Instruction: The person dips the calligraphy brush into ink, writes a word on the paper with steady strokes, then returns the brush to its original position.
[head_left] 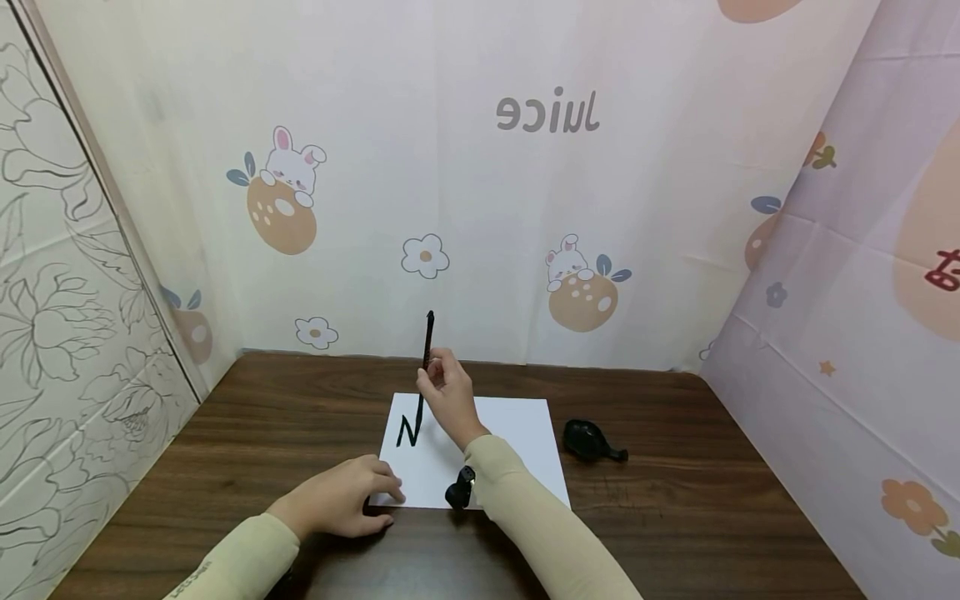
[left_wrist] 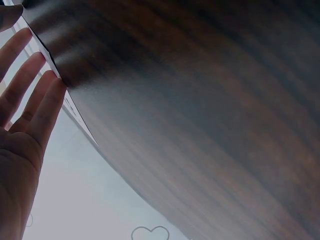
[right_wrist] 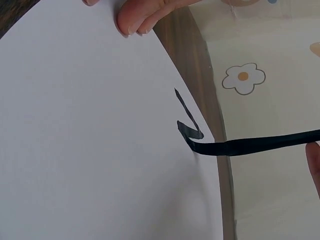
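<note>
A white sheet of paper [head_left: 517,442] lies on the wooden table, with a black N-shaped mark [head_left: 406,432] near its upper left. My right hand [head_left: 450,396] pinches a dark brush [head_left: 428,337], held nearly upright, its tip at the right stroke of the mark. In the right wrist view the bent tip of the brush [right_wrist: 225,148] touches the paper [right_wrist: 100,125] at the end of a stroke. My left hand [head_left: 345,498] rests at the paper's lower left corner, fingers spread and relaxed; the left wrist view shows its fingers [left_wrist: 45,100] extended at an edge.
A black, rounded object with a narrow neck [head_left: 588,441] lies on the table [head_left: 675,500] to the right of the paper. Printed curtains [head_left: 480,183] hang behind the table and on both sides. A small black device [head_left: 459,489] is at my right wrist.
</note>
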